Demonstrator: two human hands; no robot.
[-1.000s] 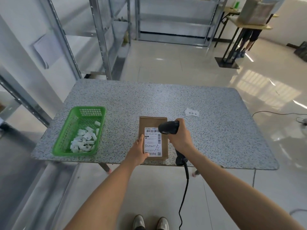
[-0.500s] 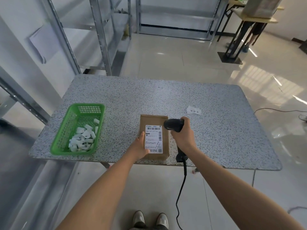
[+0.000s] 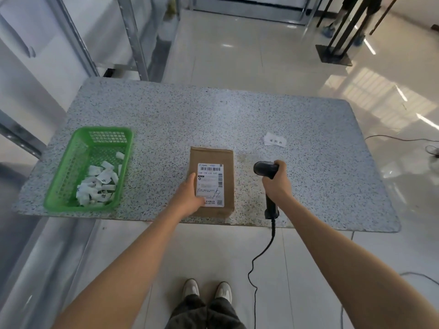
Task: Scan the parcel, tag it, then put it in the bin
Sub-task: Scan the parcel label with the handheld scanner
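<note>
**Head view: scanner pulled off the parcel, tagging comes next**

Head camera looks down on your speckled stone-pattern table [image 3: 213,115], which fills the middle of the frame, with pale glossy floor tiles [image 3: 261,55] beyond it and metal shelving uprights [image 3: 133,36] to your left. Black stand legs [image 3: 337,43] sit at the far right of the room.

What changed: half a second ago your scanner hung right over the parcel's label; now it sits clearly to the right of the parcel, apart from it. That reads as the scan step finished, though no picture confirms a beep or light.

On the table, the green plastic basket [image 3: 71,167] sits at your left near the front edge, holding a loose heap of white paper tags [image 3: 97,184]. The brown cardboard parcel [image 3: 225,186] lies flat near the front edge, centre, with its white shipping label [image 3: 211,179] face up. 1 loose white tag [image 3: 275,140] lies on the bare top, past the scanner and to the right.

Your left hand [image 3: 188,198] rests open and flat on the parcel's near-left corner, pinning it without gripping. Your right hand [image 3: 276,184] is wrapped tight around the handle of the black corded barcode scanner [image 3: 264,169], whose cable [image 3: 261,257] drops off the table edge.

Judging from this, you need to free your right hand for a tag.
</note>
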